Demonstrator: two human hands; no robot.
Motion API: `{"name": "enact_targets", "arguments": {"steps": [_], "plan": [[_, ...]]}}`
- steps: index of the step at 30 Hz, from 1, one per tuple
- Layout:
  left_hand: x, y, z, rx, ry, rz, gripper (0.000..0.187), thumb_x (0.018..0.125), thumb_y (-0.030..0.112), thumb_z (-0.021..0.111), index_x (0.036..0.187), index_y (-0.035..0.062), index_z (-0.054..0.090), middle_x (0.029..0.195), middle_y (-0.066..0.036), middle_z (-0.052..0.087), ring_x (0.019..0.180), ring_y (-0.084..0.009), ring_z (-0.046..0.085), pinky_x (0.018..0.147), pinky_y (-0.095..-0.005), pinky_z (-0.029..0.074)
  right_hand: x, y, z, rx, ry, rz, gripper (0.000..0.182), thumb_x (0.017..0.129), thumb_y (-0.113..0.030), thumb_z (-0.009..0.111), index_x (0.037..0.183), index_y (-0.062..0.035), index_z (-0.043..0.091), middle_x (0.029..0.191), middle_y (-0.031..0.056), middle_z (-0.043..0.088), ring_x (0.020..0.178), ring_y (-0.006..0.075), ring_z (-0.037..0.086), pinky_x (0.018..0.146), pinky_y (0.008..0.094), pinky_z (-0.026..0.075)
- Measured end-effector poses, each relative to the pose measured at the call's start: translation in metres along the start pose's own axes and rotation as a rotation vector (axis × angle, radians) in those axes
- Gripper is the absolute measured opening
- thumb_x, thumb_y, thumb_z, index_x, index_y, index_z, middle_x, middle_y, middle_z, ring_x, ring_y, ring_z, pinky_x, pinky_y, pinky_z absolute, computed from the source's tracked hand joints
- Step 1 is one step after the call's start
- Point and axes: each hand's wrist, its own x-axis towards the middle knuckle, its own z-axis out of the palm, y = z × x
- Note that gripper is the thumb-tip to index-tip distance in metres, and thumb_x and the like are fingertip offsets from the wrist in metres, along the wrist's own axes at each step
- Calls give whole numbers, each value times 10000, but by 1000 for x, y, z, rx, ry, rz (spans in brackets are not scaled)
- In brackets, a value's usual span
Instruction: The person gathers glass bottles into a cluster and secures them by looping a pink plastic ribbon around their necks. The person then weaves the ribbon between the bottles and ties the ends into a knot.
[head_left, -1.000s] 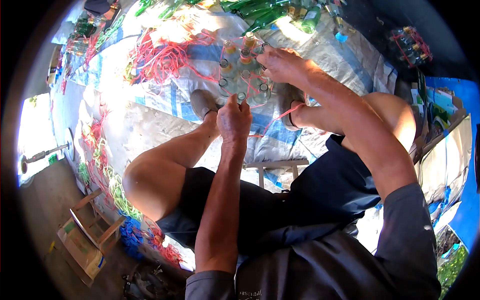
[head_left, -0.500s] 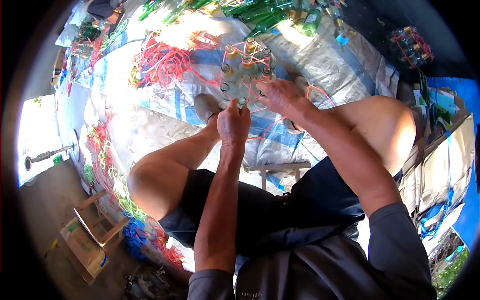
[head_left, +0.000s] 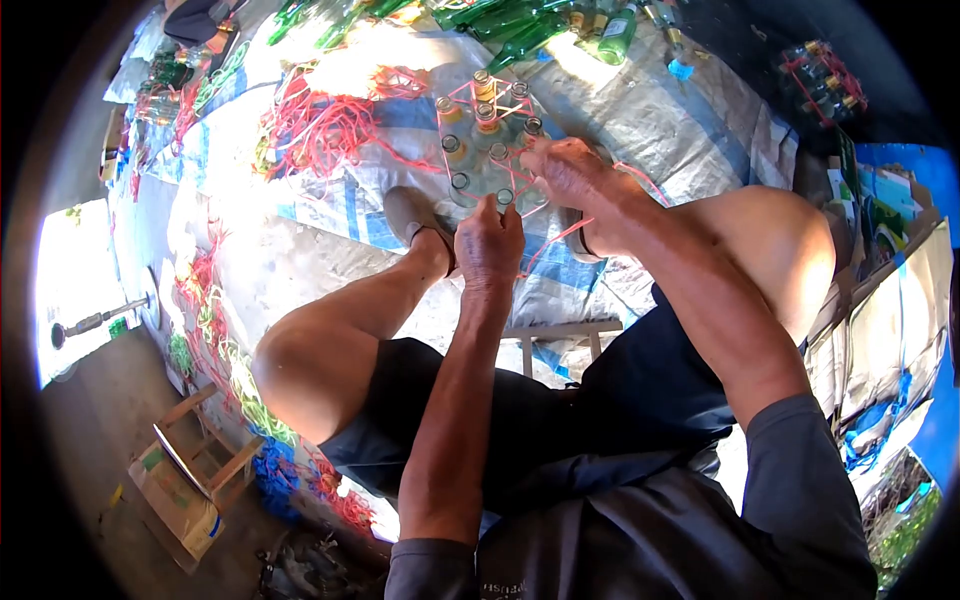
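Note:
A cluster of clear glass bottles (head_left: 455, 152) stands upright in front of me, with pink plastic string (head_left: 508, 170) running around and across the necks. My left hand (head_left: 489, 240) is closed at the near side of the cluster, its fingertips pinching the string beside the nearest bottle neck. On the right side of the cluster, my right hand (head_left: 566, 172) is closed on the string too, its fingertips partly hidden. A loose length of pink string trails below the right hand toward my foot.
A tangled heap of pink string (head_left: 318, 125) lies left of the bottles on a white and blue sheet (head_left: 690, 135). Green bottles (head_left: 530, 38) lie at the back. Another tied bottle bundle (head_left: 822, 82) is at far right. A wooden stool (head_left: 205, 450) stands at lower left.
My left hand has moved to the right along with the near bottles. The cluster has turned and shifted slightly, and my right hand has moved a little to the right.

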Motion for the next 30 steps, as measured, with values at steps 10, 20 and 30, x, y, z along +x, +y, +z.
{"name": "enact_targets", "arguments": {"steps": [10,20,30], "plan": [[8,-7,-14,201,-151,74,261,926,277,663,917,17,661,783,-263,701,766,-472,698,677,-557,555,-2,-5,6,110,-38,26,383,883,-258,739,1264,-226,714,1223,218,620,1089,398,690,930,481,562],[27,16,-39,488,-297,310,213,921,227,669,888,17,650,783,-235,708,761,-444,722,680,-539,581,-4,-16,0,200,-107,221,317,920,-287,703,1235,-255,723,1281,176,620,1229,368,631,1006,497,520],[74,23,-50,529,-473,530,125,886,138,640,852,50,722,835,-221,723,822,-414,727,750,-523,581,-5,-6,23,143,68,107,161,869,-217,741,1007,-161,681,1081,150,630,1042,367,680,844,487,560]]}}
